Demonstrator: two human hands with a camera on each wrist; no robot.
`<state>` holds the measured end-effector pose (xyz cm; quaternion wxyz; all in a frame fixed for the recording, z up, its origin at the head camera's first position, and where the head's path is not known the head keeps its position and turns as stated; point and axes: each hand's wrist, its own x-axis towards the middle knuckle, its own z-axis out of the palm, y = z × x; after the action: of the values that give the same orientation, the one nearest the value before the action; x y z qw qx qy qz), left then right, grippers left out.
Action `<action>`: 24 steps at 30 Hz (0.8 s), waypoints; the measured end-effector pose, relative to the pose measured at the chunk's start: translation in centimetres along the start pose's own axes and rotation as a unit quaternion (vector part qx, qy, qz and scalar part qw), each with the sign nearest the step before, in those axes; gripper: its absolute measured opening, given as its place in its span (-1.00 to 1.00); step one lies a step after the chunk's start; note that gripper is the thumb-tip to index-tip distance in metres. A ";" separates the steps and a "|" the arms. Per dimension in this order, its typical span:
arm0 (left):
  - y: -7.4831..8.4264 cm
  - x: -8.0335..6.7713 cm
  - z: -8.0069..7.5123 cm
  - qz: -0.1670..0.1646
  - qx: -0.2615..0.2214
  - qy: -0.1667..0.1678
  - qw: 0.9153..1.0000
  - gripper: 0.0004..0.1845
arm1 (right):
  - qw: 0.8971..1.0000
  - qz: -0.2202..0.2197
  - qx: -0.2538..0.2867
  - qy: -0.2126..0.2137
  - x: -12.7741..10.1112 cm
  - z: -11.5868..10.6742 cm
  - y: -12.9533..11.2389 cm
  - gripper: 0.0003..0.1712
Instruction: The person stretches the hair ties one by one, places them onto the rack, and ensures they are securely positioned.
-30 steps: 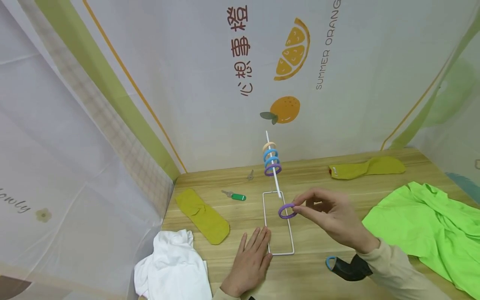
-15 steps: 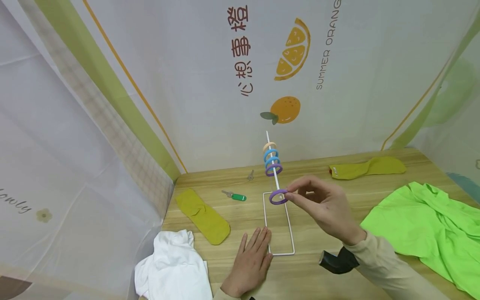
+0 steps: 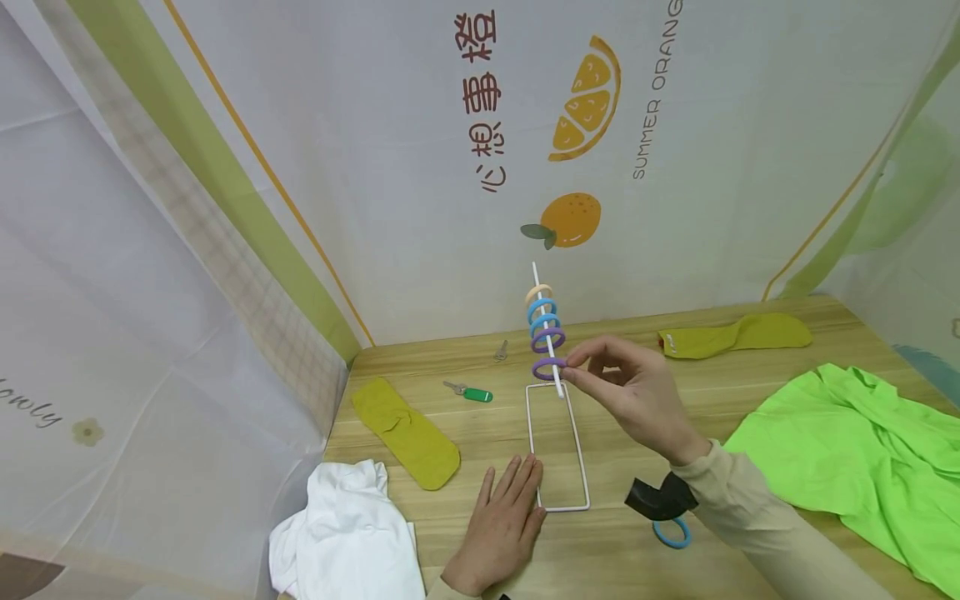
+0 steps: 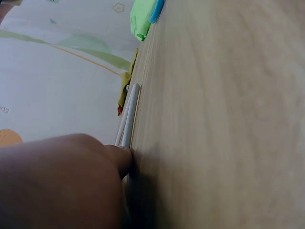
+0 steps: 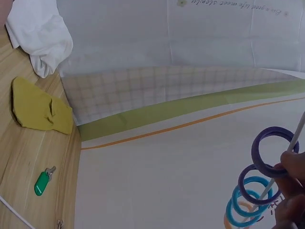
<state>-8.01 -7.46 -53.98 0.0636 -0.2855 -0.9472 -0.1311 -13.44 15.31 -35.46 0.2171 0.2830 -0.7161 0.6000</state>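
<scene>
My right hand (image 3: 572, 367) pinches a purple ring (image 3: 548, 367) around a slanted white rod (image 3: 538, 282), just above where the rod meets the white wire base frame (image 3: 557, 506). Further up the rod sit another purple ring (image 3: 547, 340), two blue rings (image 3: 542, 310) and a beige ring (image 3: 537, 292). In the right wrist view the held purple ring (image 5: 271, 150) has the rod (image 5: 296, 134) running through it. My left hand (image 3: 501, 521) lies flat on the table, fingertips touching the frame's near left side. The left wrist view shows that hand (image 4: 62, 183) against the frame (image 4: 129, 112).
A loose blue ring (image 3: 672, 533) lies on the wooden table (image 3: 622, 575) under my right forearm. White cloth (image 3: 345, 533) front left, yellow socks (image 3: 405, 432) (image 3: 738, 334), a bright green garment (image 3: 847, 450) right, a green-tagged key (image 3: 472, 392) and a small key (image 3: 500, 350). Fabric walls enclose the table.
My right hand carried the purple ring up and away from over the base frame onto the rod. The blue ring under my forearm came into view. The left hand stayed put.
</scene>
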 end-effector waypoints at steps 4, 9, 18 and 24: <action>0.0 0.0 -0.1 0.000 0.001 0.003 1.000 -0.42 | 1.000 0.001 -0.016 0.010 0.5 0.1 0.5 -0.78; 0.0 0.0 -0.1 0.001 0.001 0.000 1.000 -0.42 | 0.999 0.008 -0.043 0.021 1.2 0.2 1.1 -0.81; 0.0 0.0 -0.2 0.005 0.008 -0.002 1.000 -0.42 | 0.998 0.010 -0.053 0.033 2.3 0.5 2.0 -0.85; 0.0 0.0 -0.2 0.006 0.008 0.001 1.000 -0.42 | 0.998 0.001 -0.045 0.038 3.0 0.5 2.7 -0.84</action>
<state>-7.97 -7.54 -53.76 0.0678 -0.2904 -0.9465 -0.1235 -17.47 14.70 -35.62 0.2564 0.2494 -0.7338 0.5775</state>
